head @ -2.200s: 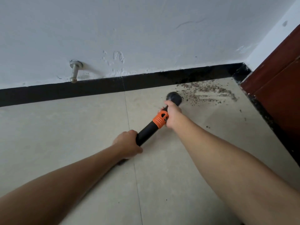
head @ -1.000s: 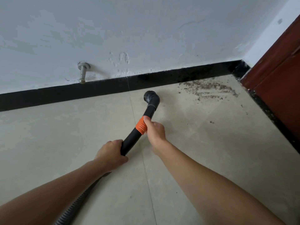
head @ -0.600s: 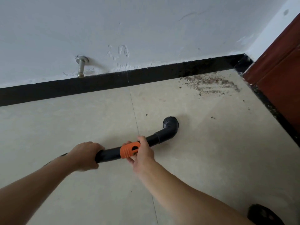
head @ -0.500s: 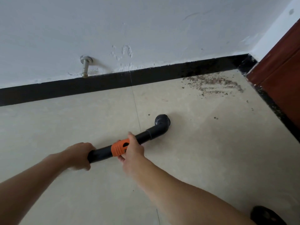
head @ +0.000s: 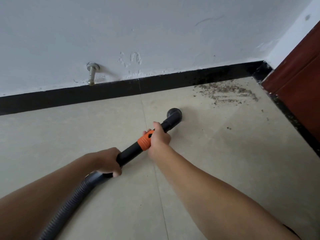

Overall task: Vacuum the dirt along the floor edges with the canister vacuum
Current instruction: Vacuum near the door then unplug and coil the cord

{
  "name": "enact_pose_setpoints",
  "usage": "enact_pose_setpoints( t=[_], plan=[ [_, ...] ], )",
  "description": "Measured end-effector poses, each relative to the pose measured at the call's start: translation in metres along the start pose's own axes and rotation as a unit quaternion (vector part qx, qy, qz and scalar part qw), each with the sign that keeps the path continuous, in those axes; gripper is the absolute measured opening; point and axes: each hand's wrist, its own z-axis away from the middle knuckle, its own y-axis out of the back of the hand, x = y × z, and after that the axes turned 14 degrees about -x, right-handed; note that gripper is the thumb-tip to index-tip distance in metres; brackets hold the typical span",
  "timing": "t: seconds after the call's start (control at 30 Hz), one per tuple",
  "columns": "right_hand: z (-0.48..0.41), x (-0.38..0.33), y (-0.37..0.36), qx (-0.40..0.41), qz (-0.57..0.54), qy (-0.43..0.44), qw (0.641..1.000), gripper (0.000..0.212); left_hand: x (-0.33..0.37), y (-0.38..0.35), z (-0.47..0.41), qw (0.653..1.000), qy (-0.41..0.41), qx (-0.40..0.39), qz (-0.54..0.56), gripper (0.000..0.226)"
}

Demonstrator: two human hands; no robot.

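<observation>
Head view: the rigid black vacuum wand [head: 133,149], likely light and best steered near its orange collar [head: 145,141], is gripped there by the right hand [head: 158,138] and lower by the left hand [head: 108,161], nozzle [head: 174,114] short of the dirt [head: 225,94] by the baseboard [head: 103,94].

- White plastered wall [head: 155,23], scuffed, with a metal door stopper [head: 91,73].
- Black baseboard [head: 69,96] along its foot.
- Beige tiled floor [head: 225,170].
- Reddish-brown wooden door [head: 301,75] at right.
</observation>
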Motion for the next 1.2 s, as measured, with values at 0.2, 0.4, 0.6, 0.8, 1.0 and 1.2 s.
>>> enact_pose_setpoints(
  t=[0.2, 0.4, 0.6, 0.8, 1.0, 1.2],
  plan=[
    [0.021, -0.002, 0.034, 0.043, -0.1, -0.011, 0.994, 0.023, 0.027, 0.013, -0.011, 0.99, 0.008, -0.034, -0.133, 0.021],
    [0.03, -0.038, 0.063, 0.088, -0.095, 0.078, 0.988, 0.015, 0.098, 0.01, -0.027, 0.983, -0.066, -0.039, -0.169, 0.022],
    [0.032, -0.038, 0.09, 0.128, -0.079, 0.126, 0.981, 0.043, 0.128, 0.005, -0.037, 0.974, -0.089, -0.056, -0.201, 0.021],
    [0.01, -0.09, 0.112, 0.166, 0.021, 0.207, 0.964, 0.034, 0.172, -0.011, -0.038, 0.982, -0.145, -0.05, -0.112, 0.023],
    [-0.001, -0.133, 0.128, 0.221, 0.109, 0.187, 0.951, 0.044, 0.176, -0.003, -0.035, 0.987, -0.146, -0.053, -0.051, 0.024],
    [0.012, -0.081, 0.107, 0.121, 0.088, 0.151, 0.977, 0.052, 0.156, -0.005, -0.031, 0.986, -0.14, -0.061, -0.067, 0.025]
  ],
)
